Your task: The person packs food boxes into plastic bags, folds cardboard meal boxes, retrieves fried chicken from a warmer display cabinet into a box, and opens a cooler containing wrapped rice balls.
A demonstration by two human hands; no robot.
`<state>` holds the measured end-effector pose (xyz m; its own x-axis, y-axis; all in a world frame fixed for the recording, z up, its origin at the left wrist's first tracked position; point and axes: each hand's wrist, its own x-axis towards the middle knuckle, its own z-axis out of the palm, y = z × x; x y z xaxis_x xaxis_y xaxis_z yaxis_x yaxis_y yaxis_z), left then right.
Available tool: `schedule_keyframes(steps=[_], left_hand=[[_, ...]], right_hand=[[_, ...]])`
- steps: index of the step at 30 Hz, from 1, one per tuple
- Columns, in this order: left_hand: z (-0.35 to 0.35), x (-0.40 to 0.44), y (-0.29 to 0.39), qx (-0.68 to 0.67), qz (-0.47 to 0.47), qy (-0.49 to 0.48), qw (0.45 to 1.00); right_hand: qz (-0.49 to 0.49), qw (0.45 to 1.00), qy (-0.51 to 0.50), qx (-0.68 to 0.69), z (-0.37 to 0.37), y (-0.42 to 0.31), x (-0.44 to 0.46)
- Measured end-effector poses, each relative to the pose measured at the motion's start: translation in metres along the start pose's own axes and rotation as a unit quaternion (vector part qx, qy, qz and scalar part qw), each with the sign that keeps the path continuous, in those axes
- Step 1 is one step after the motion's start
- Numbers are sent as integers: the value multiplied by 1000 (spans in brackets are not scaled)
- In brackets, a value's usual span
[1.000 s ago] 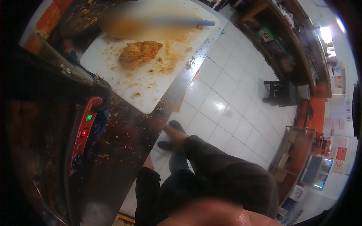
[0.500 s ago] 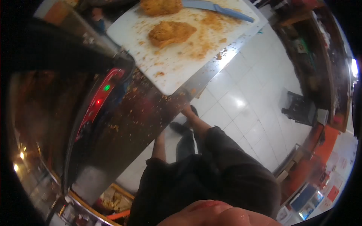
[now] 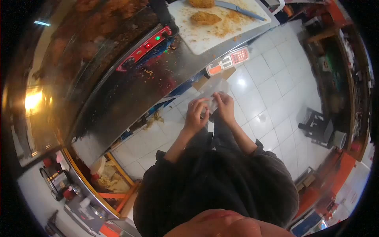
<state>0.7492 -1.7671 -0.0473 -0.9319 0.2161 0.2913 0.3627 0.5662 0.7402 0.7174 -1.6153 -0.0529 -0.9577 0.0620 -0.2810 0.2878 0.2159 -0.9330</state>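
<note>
In front of my body, over the floor, a thin translucent plastic bag [image 3: 217,85] hangs between my two hands. My right hand [image 3: 224,108] pinches its near edge between thumb and fingers. My left hand [image 3: 196,115] has curled fingers at the left side of the same bag, with the thumb a little apart. Beyond them, on the counter, a white cutting board [image 3: 201,46] carries a breaded, fried-looking piece [image 3: 205,18]. A second breaded piece [image 3: 201,3] lies at the top, beside a knife with a grey-blue handle [image 3: 250,14].
The metal counter [image 3: 158,85] with crumbs runs along my left, bearing a glass-sided case with a red control panel [image 3: 146,46]. A red-and-white printed item [image 3: 228,61] is at the counter's edge. A black stool [image 3: 318,125] stands right; an open wooden-framed bin [image 3: 110,173] is lower left.
Both hands have come up from low beside the counter to in front of me, now with the plastic bag. The view has shifted, so the board appears farther up and right.
</note>
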Motion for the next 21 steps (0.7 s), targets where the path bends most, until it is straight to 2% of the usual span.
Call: schedule_keyframes(steps=[1, 3, 5, 7, 8, 9, 11, 12, 13, 15, 17, 19, 20, 21], left_hand=[[-9, 6, 16, 5, 3, 14, 1000], [-25, 13, 52, -113, -73, -14, 991], [-28, 12, 65, -124, -76, -14, 989], [-24, 10, 66, -119, -107, 59, 985], [-24, 9, 65, -168, -111, 115, 973], [-28, 8, 62, -165, -109, 122, 973], [-34, -6, 49, -196, -166, 114, 960], [-35, -12, 44, -226, -246, 98, 937], [-36, -21, 38, -224, -247, 99, 938], [-38, -37, 24, -323, -255, 37, 911], [-32, -50, 6, -323, -259, 12, 910], [-31, -56, 5, -387, -323, -7, 863], [-28, -58, 5, -389, -328, -7, 861], [-23, -60, 4, -441, -329, 25, 835]], right_hand=[[-14, 1000, -6, -3, -3, -12, -4], [-31, 999, -35, 7, -7, -28, -16], [-64, 996, -54, 42, -5, -40, -24], [-100, 989, -73, 77, -7, -54, -28], [-88, 991, -88, 51, -9, -62, -33], [-74, 992, -101, 27, -9, -66, -37], [-77, 991, -104, 28, -9, -61, -41], [-78, 991, -102, 27, -10, -58, -42], [-79, 991, -104, 28, -10, -53, -44], [-103, 984, -124, -78, -9, -39, -45], [-115, 980, -136, -86, -6, -24, -48], [-50, 975, -207, -60, -5, -26, -57], [-44, 972, -225, -57, -4, -29, -61], [-38, 971, -229, -59, -2, -27, -63]])
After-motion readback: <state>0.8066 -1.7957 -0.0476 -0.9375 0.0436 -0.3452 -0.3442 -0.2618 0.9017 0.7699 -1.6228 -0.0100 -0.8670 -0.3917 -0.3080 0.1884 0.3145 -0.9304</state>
